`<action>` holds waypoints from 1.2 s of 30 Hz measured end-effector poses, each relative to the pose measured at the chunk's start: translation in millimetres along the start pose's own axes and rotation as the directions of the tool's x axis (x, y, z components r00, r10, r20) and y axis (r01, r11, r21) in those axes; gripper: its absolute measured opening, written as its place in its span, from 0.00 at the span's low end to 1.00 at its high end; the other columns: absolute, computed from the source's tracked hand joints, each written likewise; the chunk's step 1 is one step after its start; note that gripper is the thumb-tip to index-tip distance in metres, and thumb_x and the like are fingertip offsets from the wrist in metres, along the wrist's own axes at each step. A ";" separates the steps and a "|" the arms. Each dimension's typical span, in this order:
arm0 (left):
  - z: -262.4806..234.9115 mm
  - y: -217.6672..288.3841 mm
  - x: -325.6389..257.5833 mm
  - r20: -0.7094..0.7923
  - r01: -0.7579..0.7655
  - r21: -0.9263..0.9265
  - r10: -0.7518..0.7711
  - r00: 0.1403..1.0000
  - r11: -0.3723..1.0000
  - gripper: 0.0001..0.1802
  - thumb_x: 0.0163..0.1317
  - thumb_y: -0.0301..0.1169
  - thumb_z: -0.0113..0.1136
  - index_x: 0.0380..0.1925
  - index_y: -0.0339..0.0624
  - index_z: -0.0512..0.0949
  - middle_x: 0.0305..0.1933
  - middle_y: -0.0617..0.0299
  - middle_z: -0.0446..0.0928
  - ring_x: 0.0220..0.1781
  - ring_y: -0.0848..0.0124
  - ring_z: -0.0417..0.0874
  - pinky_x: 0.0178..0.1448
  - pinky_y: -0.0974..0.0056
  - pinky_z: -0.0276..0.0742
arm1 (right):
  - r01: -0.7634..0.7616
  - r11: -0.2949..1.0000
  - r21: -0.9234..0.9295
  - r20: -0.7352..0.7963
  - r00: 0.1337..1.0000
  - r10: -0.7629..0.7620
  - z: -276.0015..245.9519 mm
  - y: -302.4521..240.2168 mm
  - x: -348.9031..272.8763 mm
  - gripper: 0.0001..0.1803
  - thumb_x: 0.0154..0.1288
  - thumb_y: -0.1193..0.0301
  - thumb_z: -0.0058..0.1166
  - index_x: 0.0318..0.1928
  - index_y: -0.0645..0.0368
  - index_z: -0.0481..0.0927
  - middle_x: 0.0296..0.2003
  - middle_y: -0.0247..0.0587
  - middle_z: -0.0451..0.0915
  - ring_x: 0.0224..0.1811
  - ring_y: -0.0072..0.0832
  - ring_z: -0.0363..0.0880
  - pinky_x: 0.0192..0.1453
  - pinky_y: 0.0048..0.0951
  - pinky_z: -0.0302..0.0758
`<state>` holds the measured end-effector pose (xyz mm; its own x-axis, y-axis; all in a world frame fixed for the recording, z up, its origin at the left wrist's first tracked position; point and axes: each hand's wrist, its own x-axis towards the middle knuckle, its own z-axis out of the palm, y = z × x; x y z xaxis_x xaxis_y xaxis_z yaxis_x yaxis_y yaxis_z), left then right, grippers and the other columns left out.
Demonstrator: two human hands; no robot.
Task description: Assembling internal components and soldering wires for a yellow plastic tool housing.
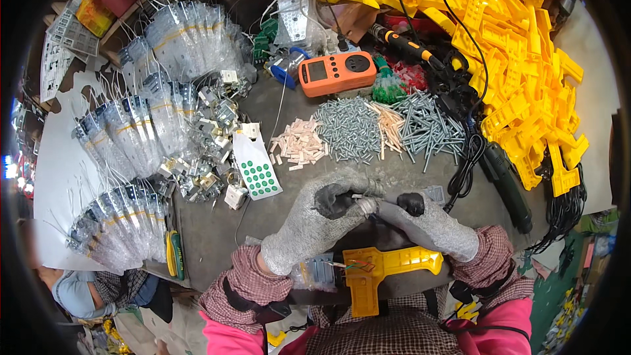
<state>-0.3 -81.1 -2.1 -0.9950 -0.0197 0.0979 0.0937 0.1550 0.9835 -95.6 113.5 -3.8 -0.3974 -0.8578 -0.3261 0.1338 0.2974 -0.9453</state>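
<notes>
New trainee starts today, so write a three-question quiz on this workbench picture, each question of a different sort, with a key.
1. True or false: the orange meter lies beyond the pile of grey screws.
2. On which side of the bench is the heap of yellow plastic parts: A the person's left, B the person's right?
3. Fill in: both gloved hands, left hand and right hand, meet over a small ____ part.

Key: 1 true; 2 B; 3 metal

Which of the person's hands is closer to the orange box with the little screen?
The left hand. It sits almost straight below the orange meter, across the pile of grey screws. The right hand is lower and further to the right.
</notes>
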 end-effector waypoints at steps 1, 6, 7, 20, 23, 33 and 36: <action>0.3 0.0 0.3 0.001 0.001 0.000 -0.001 1.000 1.000 0.10 0.66 0.26 0.66 0.46 0.36 0.82 0.48 0.57 0.81 0.52 0.71 0.81 0.55 0.66 0.78 | -0.001 1.000 0.001 -0.001 1.000 0.001 0.5 -3.3 0.3 0.14 0.79 0.63 0.46 0.42 0.61 0.78 0.21 0.28 0.71 0.20 0.15 0.66 0.25 0.23 0.64; 3.3 6.0 2.0 -0.016 -0.320 0.505 0.380 0.925 0.801 0.13 0.62 0.22 0.66 0.47 0.38 0.83 0.43 0.55 0.83 0.44 0.64 0.84 0.48 0.60 0.80 | 0.128 0.991 0.030 -0.258 0.959 -0.117 3.6 3.5 -3.8 0.09 0.76 0.66 0.52 0.45 0.59 0.78 0.26 0.26 0.73 0.22 0.12 0.68 0.25 0.18 0.66; 2.5 8.2 0.0 0.096 -0.376 0.660 0.424 0.901 0.650 0.16 0.61 0.22 0.66 0.50 0.38 0.82 0.44 0.53 0.83 0.43 0.62 0.85 0.46 0.59 0.80 | 0.128 0.991 0.031 -0.262 0.958 -0.116 3.8 1.8 -4.9 0.09 0.76 0.66 0.52 0.45 0.59 0.78 0.26 0.26 0.73 0.22 0.12 0.68 0.25 0.18 0.66; -1.5 15.3 0.7 -0.053 0.225 -0.303 -0.252 0.966 0.926 0.10 0.64 0.24 0.67 0.45 0.38 0.81 0.46 0.60 0.81 0.50 0.72 0.82 0.58 0.66 0.78 | 0.002 0.981 0.193 -0.202 0.979 0.038 -2.9 -21.4 -17.8 0.06 0.72 0.70 0.54 0.40 0.58 0.81 0.29 0.23 0.77 0.29 0.08 0.70 0.32 0.14 0.68; 0.6 14.0 0.2 -0.044 0.180 -0.380 -0.212 0.976 0.907 0.09 0.63 0.24 0.67 0.42 0.38 0.80 0.45 0.61 0.81 0.49 0.73 0.82 0.58 0.66 0.78 | -0.015 0.984 0.180 -0.187 0.981 0.049 -4.1 -27.0 -19.5 0.06 0.72 0.70 0.54 0.39 0.58 0.80 0.29 0.22 0.76 0.29 0.08 0.70 0.32 0.14 0.68; -1.5 11.3 -0.4 0.008 0.231 -0.337 -0.243 0.970 0.913 0.10 0.61 0.22 0.68 0.42 0.39 0.80 0.44 0.62 0.81 0.48 0.74 0.83 0.56 0.67 0.79 | -0.096 0.985 0.146 -0.105 0.988 0.112 -6.3 -23.1 -16.9 0.06 0.73 0.69 0.53 0.39 0.57 0.79 0.28 0.21 0.75 0.26 0.07 0.67 0.29 0.14 0.64; 1.0 15.7 -1.4 0.026 0.227 -0.305 -0.231 0.973 0.925 0.09 0.62 0.22 0.68 0.42 0.37 0.81 0.44 0.60 0.82 0.48 0.73 0.83 0.56 0.67 0.78 | -0.065 0.987 0.150 -0.094 0.992 0.080 -7.4 -16.9 -15.4 0.07 0.73 0.69 0.53 0.38 0.59 0.79 0.29 0.22 0.75 0.28 0.09 0.68 0.31 0.15 0.67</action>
<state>2.6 -77.6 13.1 -0.9903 -0.0295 -0.1356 -0.1291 -0.1620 0.9783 -98.5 124.8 17.3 -0.4693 -0.7878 -0.3989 0.2939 0.2866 -0.9119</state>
